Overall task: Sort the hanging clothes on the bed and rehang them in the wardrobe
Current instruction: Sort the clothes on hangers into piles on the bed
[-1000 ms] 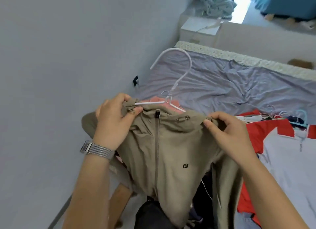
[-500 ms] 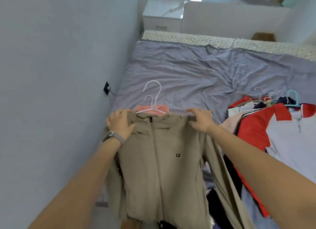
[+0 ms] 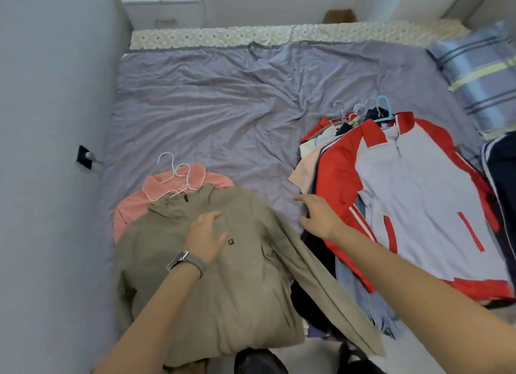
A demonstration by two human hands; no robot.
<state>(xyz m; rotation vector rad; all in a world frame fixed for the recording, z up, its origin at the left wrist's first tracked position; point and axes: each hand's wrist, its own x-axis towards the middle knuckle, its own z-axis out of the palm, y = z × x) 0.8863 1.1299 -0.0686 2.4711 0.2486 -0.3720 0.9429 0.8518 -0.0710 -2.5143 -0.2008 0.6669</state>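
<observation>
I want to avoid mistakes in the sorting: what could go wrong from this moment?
1. The khaki jacket lies over the pink shirt, so their white hangers may tangle when lifted.
2. The jacket's sleeve hangs past the bed edge and may drag it off.
3. The right hand may disturb the pile under the red and white jacket.

Jacket (image 3: 245,262), held up by its shoulders before, now lies flat on the pink shirt (image 3: 156,195). Left hand (image 3: 205,238) rests open on its chest. Right hand (image 3: 318,217) has let go, reaching toward the pile (image 3: 418,195).

Grey wall (image 3: 50,94) beside bed (image 3: 209,108); white nightstand (image 3: 162,7) behind.
</observation>
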